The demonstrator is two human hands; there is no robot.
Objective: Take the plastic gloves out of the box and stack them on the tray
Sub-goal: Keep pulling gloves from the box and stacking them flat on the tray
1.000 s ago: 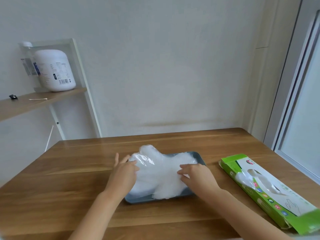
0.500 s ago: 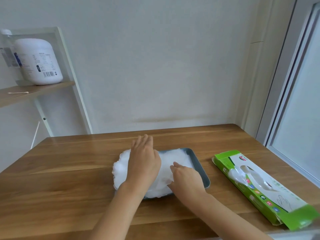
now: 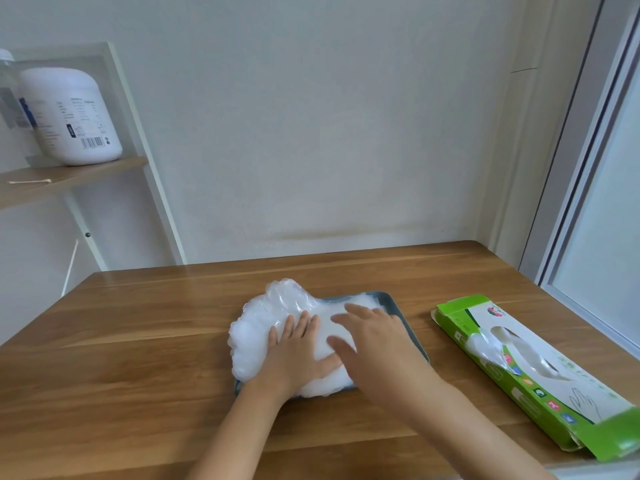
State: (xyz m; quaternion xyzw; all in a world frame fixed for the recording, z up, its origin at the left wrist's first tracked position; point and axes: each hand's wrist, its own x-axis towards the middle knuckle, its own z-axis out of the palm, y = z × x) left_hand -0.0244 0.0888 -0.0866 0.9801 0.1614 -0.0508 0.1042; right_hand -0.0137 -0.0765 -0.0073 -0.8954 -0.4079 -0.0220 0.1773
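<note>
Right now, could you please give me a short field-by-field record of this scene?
left hand: flat, pressing on the gloves
right hand: open, fingers spread over the gloves
gloves: white pile, spilling past the tray's left edge
tray: grey-blue, on the wooden table
box: green, right of the tray, a glove poking out

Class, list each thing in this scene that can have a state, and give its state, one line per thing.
plastic gloves: heaped on the tray, spilling past its left edge
tray: flat on the table, mostly covered
box: lying flat, both end flaps open, glove poking from the top opening
left hand: flat, pressing the heap
right hand: open, fingers spread over the heap
white jar: upright on the shelf
</note>
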